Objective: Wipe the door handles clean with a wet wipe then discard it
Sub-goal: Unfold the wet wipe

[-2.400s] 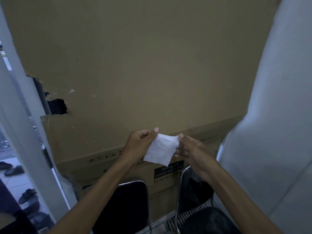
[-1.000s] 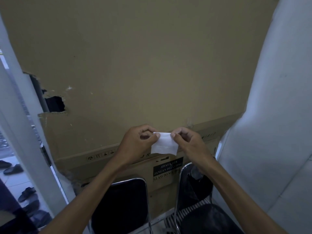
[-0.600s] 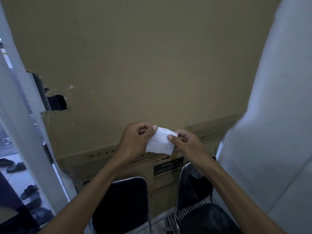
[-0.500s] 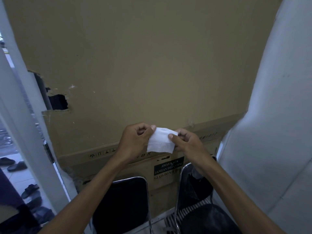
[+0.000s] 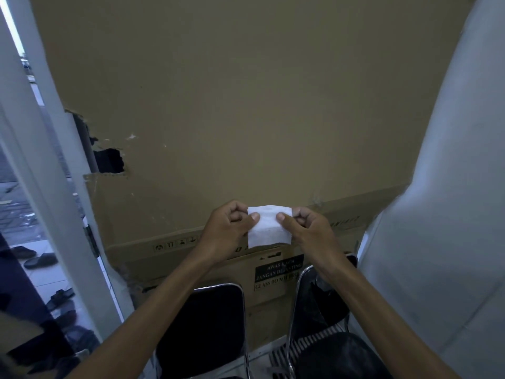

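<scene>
I hold the wet wipe point(image 5: 269, 227) up at chest height before the cardboard sheet point(image 5: 232, 105), my left hand point(image 5: 229, 231) pinching its left edge, my right hand point(image 5: 306, 231) pinching its right. No door handle shows from here. By my reckoning nothing is wiped yet; the wiping and the discarding both remain.

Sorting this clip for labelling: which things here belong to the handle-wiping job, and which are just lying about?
Job:
wet wipe, pinched at its top corners
left hand
right hand

Lying about:
cardboard sheet
two black chairs
sandals outside

No door handle shows clearly.
</scene>
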The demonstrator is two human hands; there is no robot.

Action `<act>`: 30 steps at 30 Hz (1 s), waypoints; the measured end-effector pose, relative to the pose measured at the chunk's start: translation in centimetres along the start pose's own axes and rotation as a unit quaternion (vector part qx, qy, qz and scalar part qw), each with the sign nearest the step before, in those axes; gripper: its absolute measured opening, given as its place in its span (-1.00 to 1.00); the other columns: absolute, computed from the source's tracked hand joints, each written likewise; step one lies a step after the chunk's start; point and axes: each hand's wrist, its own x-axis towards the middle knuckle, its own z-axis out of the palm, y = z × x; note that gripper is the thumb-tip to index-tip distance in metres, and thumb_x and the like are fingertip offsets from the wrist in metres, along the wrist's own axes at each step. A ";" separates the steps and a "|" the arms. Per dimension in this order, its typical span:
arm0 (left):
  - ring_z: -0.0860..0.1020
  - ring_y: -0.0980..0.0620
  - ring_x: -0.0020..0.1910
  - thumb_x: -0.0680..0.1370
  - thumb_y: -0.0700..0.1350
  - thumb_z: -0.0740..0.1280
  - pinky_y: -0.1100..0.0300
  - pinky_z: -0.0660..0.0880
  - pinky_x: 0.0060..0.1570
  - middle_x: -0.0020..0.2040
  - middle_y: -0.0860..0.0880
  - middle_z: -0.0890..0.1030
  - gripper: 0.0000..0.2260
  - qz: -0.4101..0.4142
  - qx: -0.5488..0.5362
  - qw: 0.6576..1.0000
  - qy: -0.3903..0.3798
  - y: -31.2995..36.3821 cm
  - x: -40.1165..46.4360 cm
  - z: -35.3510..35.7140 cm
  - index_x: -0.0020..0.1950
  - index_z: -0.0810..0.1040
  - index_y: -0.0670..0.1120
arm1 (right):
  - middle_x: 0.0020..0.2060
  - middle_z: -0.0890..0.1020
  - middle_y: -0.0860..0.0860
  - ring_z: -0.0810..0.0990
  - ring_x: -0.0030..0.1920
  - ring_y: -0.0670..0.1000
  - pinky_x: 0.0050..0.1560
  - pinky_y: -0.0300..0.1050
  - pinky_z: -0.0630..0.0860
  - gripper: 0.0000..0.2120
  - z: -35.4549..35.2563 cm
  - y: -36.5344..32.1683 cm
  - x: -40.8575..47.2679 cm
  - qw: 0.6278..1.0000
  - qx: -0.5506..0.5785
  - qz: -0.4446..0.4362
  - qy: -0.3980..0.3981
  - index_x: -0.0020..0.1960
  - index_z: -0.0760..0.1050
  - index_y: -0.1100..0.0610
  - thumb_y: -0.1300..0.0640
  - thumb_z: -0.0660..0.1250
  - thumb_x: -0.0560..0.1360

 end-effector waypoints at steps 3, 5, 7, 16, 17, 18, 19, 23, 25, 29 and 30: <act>0.67 -0.07 -0.23 0.64 -0.14 0.42 0.05 0.55 -0.20 -0.14 -0.19 0.74 -0.78 0.007 -0.022 1.000 0.014 0.0 -0.1 -0.1 0.19 0.43 -0.13 | -0.12 0.73 0.21 0.67 -0.12 0.07 -0.12 -0.02 0.58 -0.70 0.3 -0.1 0.1 1.000 0.012 -0.003 0.008 0.09 0.55 0.33 0.06 0.44 0.62; 0.67 -0.10 -0.25 0.66 -0.16 0.38 0.04 0.53 -0.21 -0.12 -0.24 0.74 -0.76 0.005 -0.040 0.999 0.005 0.0 -0.2 -0.3 0.20 0.34 -0.10 | -0.13 0.72 0.19 0.68 -0.10 0.12 -0.11 0.03 0.59 -0.71 0.6 -0.1 0.1 1.000 0.025 0.002 0.010 0.19 0.51 0.22 0.06 0.45 0.61; 0.65 -0.05 -0.25 0.66 -0.18 0.37 0.09 0.51 -0.22 -0.14 -0.21 0.73 -0.79 0.011 -0.047 0.999 -0.016 0.2 -0.3 -0.6 0.13 0.33 -0.11 | -0.13 0.72 0.21 0.70 -0.08 0.18 -0.07 0.12 0.63 -0.65 0.7 -0.2 0.2 0.999 0.028 0.001 0.018 0.33 0.42 0.01 0.06 0.45 0.62; 0.63 0.15 -0.11 0.53 -0.26 0.52 0.23 0.61 -0.05 -0.03 -0.01 0.68 -0.81 0.053 0.027 0.997 -0.053 0.0 -0.7 -1.6 0.10 0.63 -0.13 | 0.07 0.72 0.01 0.68 -0.01 -0.04 -0.10 -0.21 0.62 -0.85 0.6 -0.5 0.0 0.998 -0.050 -0.035 -0.033 0.16 0.66 0.02 0.15 0.46 0.60; 0.62 0.17 -0.13 0.53 -0.27 0.52 0.23 0.60 -0.05 -0.06 0.01 0.66 -0.83 0.057 0.044 0.997 -0.041 -0.1 -0.6 -1.7 0.09 0.65 -0.13 | 0.07 0.72 0.00 0.70 0.00 -0.01 -0.06 -0.15 0.66 -0.82 0.8 -0.3 0.0 0.996 -0.070 -0.035 -0.039 0.19 0.66 0.01 0.16 0.48 0.60; 0.60 0.18 -0.15 0.53 -0.27 0.51 0.23 0.59 -0.05 -0.08 0.03 0.65 -0.84 0.063 0.062 0.996 -0.030 -0.2 -0.6 -1.8 0.08 0.65 -0.12 | 0.06 0.72 0.00 0.71 0.02 0.04 -0.01 -0.05 0.69 -0.79 0.9 0.0 0.1 0.994 -0.093 -0.036 -0.038 0.20 0.65 -0.02 0.15 0.49 0.59; 0.59 0.19 -0.16 0.54 -0.27 0.50 0.23 0.59 -0.05 -0.10 0.05 0.64 -0.86 0.071 0.078 0.994 -0.022 -0.3 -0.6 -1.9 0.06 0.66 -0.10 | 0.05 0.73 0.01 0.71 0.02 0.08 0.04 0.06 0.70 -0.79 1.0 0.3 0.1 0.992 -0.116 -0.040 -0.032 0.19 0.65 -0.04 0.14 0.50 0.58; 0.60 0.03 -0.17 0.59 -0.19 0.46 0.15 0.57 -0.09 -0.12 0.01 0.67 -0.93 0.101 0.126 0.987 0.005 -0.8 -0.7 -2.2 -0.02 0.65 -0.01 | -0.13 0.69 0.05 0.63 -0.17 0.10 -0.20 -0.01 0.55 -0.91 1.6 1.0 0.3 0.979 -0.192 -0.067 0.005 0.08 0.67 -0.06 0.10 0.46 0.61; 0.59 0.02 -0.18 0.61 -0.13 0.43 0.15 0.53 -0.15 -0.14 -0.02 0.66 -0.93 0.111 0.152 0.982 0.022 -0.9 -0.8 -2.3 -0.06 0.64 0.01 | -0.17 0.66 0.02 0.59 -0.23 -0.08 -0.27 -0.21 0.47 -0.96 1.8 0.8 0.2 0.976 -0.196 -0.089 0.015 0.03 0.68 -0.02 0.07 0.44 0.62; 0.60 0.10 0.01 0.62 -0.10 0.42 0.29 0.51 -0.03 0.04 0.01 0.61 -0.88 0.109 0.150 0.982 0.039 -0.7 -1.1 -3.1 -0.11 0.58 0.04 | -0.03 0.70 0.06 0.71 -0.10 -0.12 -0.19 -0.31 0.54 -0.91 2.4 -0.2 -0.1 0.988 -0.137 -0.070 0.016 -0.03 0.67 -0.03 0.03 0.42 0.63; 0.61 0.12 0.02 0.63 -0.11 0.40 0.32 0.49 -0.03 0.06 0.03 0.64 -0.88 0.101 0.132 0.986 0.032 -0.5 -1.1 -3.3 -0.10 0.58 0.03 | -0.10 0.73 0.01 0.70 -0.15 -0.15 -0.21 -0.30 0.53 -0.88 2.6 -0.7 -0.3 0.992 -0.114 -0.058 0.007 -0.05 0.67 -0.01 0.07 0.40 0.65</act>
